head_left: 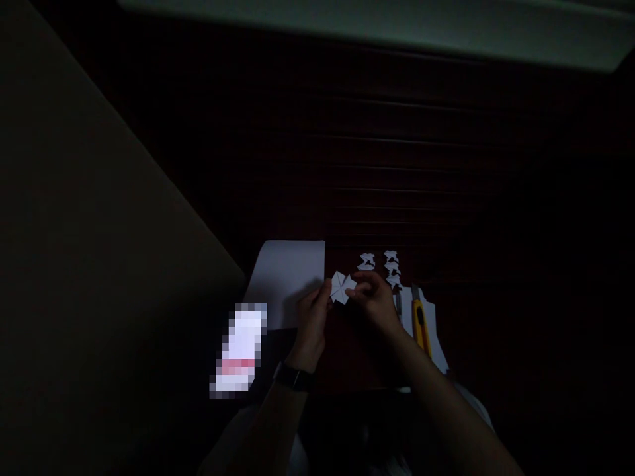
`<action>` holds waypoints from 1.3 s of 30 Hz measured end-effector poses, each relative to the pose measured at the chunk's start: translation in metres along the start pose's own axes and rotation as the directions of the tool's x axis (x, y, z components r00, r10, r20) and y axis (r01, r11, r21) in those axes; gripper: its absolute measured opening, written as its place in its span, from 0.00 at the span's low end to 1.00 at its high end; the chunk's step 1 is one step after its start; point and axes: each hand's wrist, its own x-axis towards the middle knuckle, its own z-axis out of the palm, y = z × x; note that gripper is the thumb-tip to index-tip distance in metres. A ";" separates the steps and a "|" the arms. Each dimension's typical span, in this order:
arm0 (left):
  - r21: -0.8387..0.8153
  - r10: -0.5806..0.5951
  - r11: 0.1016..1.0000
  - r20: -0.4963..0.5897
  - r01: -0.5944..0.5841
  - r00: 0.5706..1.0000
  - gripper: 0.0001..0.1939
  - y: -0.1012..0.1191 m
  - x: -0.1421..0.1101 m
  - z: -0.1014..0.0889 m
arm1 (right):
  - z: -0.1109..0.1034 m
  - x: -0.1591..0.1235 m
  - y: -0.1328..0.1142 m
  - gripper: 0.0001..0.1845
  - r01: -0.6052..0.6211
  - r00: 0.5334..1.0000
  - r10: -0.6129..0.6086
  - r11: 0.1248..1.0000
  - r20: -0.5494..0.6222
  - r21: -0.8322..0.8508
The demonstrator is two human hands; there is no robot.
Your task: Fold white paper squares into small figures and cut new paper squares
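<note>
A small folded white paper piece (341, 288) is held between both hands above a dark wooden table (397, 185). My left hand (312, 324) pinches its left edge; a dark watch sits on that wrist. My right hand (374, 301) pinches its right side with closed fingers. Several small folded paper shapes (381, 266) lie in two short rows just beyond my right hand.
A white paper sheet (288, 277) lies left of the hands. A yellow utility knife (421, 324) rests on another white sheet (432, 334) at the right. A blurred white and pink item (241, 347) lies near my left forearm. A tan surface (84, 277) fills the left.
</note>
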 end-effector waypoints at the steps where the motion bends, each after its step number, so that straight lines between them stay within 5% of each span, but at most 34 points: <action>1: 0.019 0.017 1.000 0.008 -0.017 1.000 0.19 0.000 -0.001 0.001 | -0.002 -0.002 0.001 0.21 0.008 1.000 -0.008 1.000 -0.005 -0.006; 8: 0.228 0.175 0.951 0.158 -0.209 0.972 0.24 -0.004 -0.004 -0.005 | -0.015 -0.015 0.008 0.10 0.050 0.999 -0.049 0.963 0.011 -0.266; 10: 0.401 0.282 0.846 0.224 -0.352 0.933 0.29 -0.007 -0.011 -0.009 | -0.017 -0.022 0.007 0.06 0.101 0.995 -0.100 0.888 0.027 -0.448; 13: 0.631 0.430 0.572 0.314 -0.524 0.847 0.29 -0.010 -0.029 -0.014 | -0.017 -0.036 0.004 0.05 0.210 0.977 -0.191 0.747 0.098 -0.631; 17: 0.741 0.474 0.401 0.336 -0.539 0.814 0.16 -0.011 -0.051 -0.021 | -0.015 -0.060 0.001 0.09 0.306 0.951 -0.247 0.687 0.184 -0.659; 20: 0.729 0.433 0.450 0.326 -0.515 0.840 0.08 -0.012 -0.058 -0.028 | -0.012 -0.077 -0.002 0.10 0.326 0.945 -0.259 0.747 0.198 -0.579; 24: 0.553 0.320 0.722 0.265 -0.416 0.909 0.06 -0.014 -0.064 -0.037 | -0.011 -0.093 -0.009 0.10 0.293 0.956 -0.257 0.865 0.142 -0.408; 26: 0.492 0.286 0.789 0.236 -0.368 0.929 0.06 -0.015 -0.067 -0.041 | -0.013 -0.098 -0.012 0.13 0.236 0.972 -0.215 0.909 0.097 -0.345; 30: 0.463 0.238 0.827 0.228 -0.320 0.944 0.08 -0.014 -0.074 -0.046 | -0.021 -0.104 -0.012 0.21 -0.010 0.989 0.028 0.992 0.143 -0.129; 33: 0.448 0.201 0.847 0.228 -0.286 0.953 0.10 -0.012 -0.079 -0.050 | -0.022 -0.108 -0.011 0.26 -0.238 0.931 0.210 0.969 0.297 0.060; 39: 0.449 0.137 0.857 0.270 -0.251 0.953 0.13 -0.013 -0.084 -0.053 | -0.014 -0.110 -0.007 0.25 -0.292 0.919 0.235 0.945 0.317 0.144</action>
